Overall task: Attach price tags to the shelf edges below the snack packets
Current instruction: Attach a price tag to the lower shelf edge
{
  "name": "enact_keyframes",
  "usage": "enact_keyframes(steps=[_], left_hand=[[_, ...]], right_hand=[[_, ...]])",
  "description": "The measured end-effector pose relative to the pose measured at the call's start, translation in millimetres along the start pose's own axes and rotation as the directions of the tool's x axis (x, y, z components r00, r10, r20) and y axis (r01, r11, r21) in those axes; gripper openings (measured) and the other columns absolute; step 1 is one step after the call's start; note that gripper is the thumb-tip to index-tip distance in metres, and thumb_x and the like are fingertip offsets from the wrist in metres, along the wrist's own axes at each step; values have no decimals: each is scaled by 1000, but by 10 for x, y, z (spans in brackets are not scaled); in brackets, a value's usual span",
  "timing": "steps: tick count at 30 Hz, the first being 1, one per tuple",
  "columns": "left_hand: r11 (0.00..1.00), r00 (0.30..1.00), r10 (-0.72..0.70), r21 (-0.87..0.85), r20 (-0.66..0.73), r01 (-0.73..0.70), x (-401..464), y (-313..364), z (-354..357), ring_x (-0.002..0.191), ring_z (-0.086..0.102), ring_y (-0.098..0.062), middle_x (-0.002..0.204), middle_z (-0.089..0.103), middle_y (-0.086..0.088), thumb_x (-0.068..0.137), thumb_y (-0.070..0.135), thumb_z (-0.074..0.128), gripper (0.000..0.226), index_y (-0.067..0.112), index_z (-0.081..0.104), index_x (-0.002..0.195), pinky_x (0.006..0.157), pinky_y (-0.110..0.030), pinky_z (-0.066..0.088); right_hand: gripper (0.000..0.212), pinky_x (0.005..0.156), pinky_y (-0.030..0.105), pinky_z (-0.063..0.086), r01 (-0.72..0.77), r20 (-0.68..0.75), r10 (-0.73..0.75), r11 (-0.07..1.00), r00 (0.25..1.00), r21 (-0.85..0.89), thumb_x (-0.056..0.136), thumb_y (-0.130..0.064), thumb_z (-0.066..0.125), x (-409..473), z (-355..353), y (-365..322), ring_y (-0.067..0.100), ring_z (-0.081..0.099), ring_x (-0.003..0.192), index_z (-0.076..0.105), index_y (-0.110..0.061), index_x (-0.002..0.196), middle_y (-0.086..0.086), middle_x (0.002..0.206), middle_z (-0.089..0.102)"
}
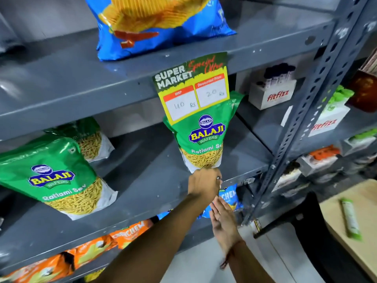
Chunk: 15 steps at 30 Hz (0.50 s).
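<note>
Left hand point(204, 181) grips green sev packet point(201, 139) bottom; price tag point(192, 86) on shelf edge point(81, 99).

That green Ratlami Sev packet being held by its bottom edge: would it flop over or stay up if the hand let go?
The green packet looks like soft, puffy film, so it would probably sag or tip. The left hand grips only its bottom edge, so it may be light. The glossy surface might be slippery.

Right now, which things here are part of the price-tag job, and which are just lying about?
Job: price tag on the shelf edge; green sev packet gripped at its bottom by the left hand; open right hand.

Lying about: blue chip bag, white boxes, orange packets, green sachet.
</note>
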<state>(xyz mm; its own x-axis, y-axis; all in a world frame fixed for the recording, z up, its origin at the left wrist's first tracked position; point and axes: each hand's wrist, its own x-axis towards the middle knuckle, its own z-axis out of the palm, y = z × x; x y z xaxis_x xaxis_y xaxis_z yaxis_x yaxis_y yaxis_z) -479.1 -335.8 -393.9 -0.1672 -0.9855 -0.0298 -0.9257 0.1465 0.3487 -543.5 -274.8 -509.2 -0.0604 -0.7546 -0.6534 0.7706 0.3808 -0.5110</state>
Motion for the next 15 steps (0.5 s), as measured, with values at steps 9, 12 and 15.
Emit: enact_keyframes(steps=[9,12,15], left_hand=[[936,967,-235,-289,-95,199,-301,-247,128,83,69,-23,83,78,7,77,35,56,18,35,73,84,70,-31,51],[880,946,-302,-414,-114,231,-555,-320,246,79,72,-23,85,78,1,73,41,55,25,27,75,77,69,-35,55],[839,925,-362,-474,-116,269,-678,-361,367,77,71,-21,83,77,2,78,33,67,13,24,76,75,66,-33,53]], right_hand=[[9,66,22,48,373,54,-374,885,926,-280,80,-8,72,30,-308,-356,11,65,75,72,-16,76,-6,75,74],[8,71,15,51,528,185,-499,743,846,-410,77,-5,74,10,-416,-526,8,67,74,74,-13,74,-4,77,75],[8,71,18,54,614,277,-562,594,779,-520,76,-5,76,24,-431,-626,10,69,75,74,-12,73,-1,80,77]])
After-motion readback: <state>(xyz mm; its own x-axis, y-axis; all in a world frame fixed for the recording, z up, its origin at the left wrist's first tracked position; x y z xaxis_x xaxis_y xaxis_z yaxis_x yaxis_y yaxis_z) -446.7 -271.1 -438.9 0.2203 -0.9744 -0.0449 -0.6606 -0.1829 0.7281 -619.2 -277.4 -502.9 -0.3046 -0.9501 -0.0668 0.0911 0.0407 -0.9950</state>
